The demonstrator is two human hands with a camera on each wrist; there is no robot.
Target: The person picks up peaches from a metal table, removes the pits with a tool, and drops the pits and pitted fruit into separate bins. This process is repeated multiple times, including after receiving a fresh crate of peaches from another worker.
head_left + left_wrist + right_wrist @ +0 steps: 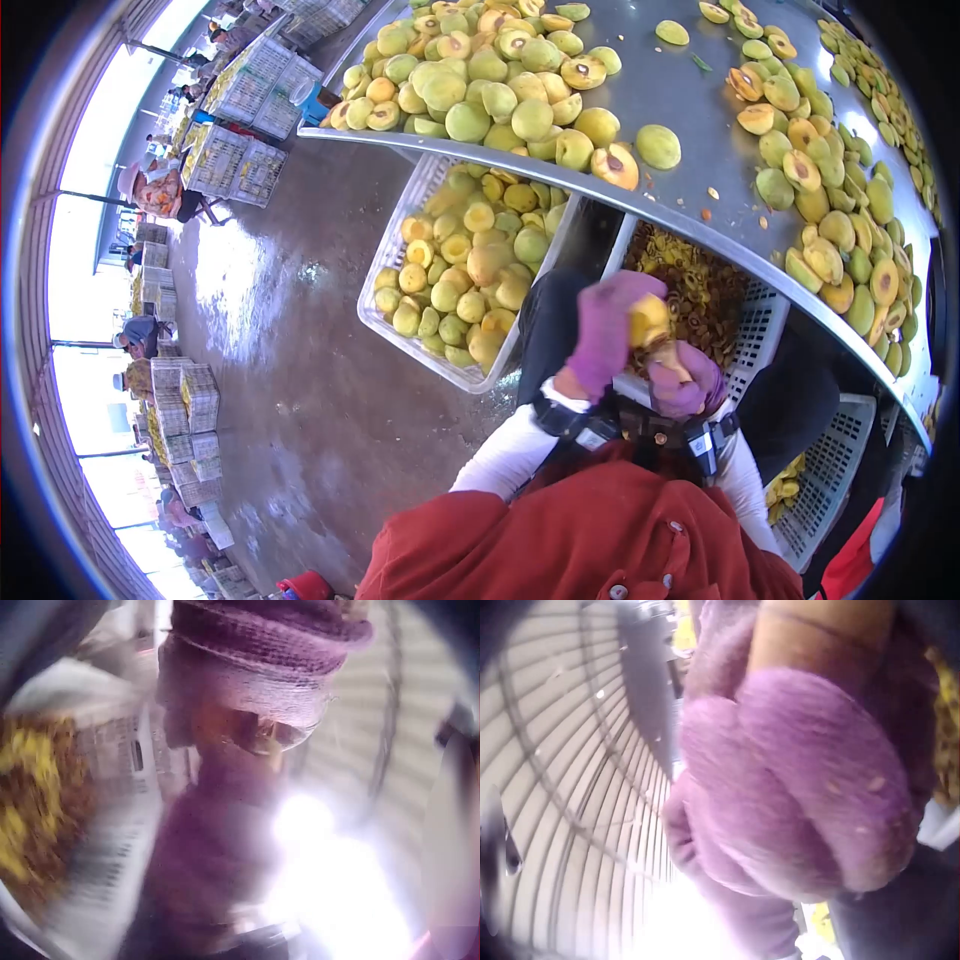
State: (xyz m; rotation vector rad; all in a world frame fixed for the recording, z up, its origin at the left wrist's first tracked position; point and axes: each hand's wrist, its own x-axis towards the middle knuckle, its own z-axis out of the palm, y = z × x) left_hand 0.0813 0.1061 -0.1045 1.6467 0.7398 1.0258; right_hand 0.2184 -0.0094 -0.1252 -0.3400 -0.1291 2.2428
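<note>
My left hand point(602, 330), in a purple knitted glove, grips a yellow peach point(649, 320) over the lap. Just beside it, my gloved right hand point(688, 385) holds a tool with a smooth tan handle point(668, 358), its upper end right at the peach. In the right wrist view the gloved fingers point(817, 772) curl around that thick tan handle point(817, 637); the tool's working end is hidden. The left wrist view is blurred, with both gloves close together around the peach. Below the hands stands a crate point(765, 335) of brown and yellow pits and scraps.
A metal table point(690, 100) bears heaps of green-yellow peaches point(480, 80), some halved. A white crate point(375, 325) of halved peaches stands on the wet floor point(300, 400) to the left. Another crate point(845, 450) is at the right. People and stacked crates point(187, 400) line the far side.
</note>
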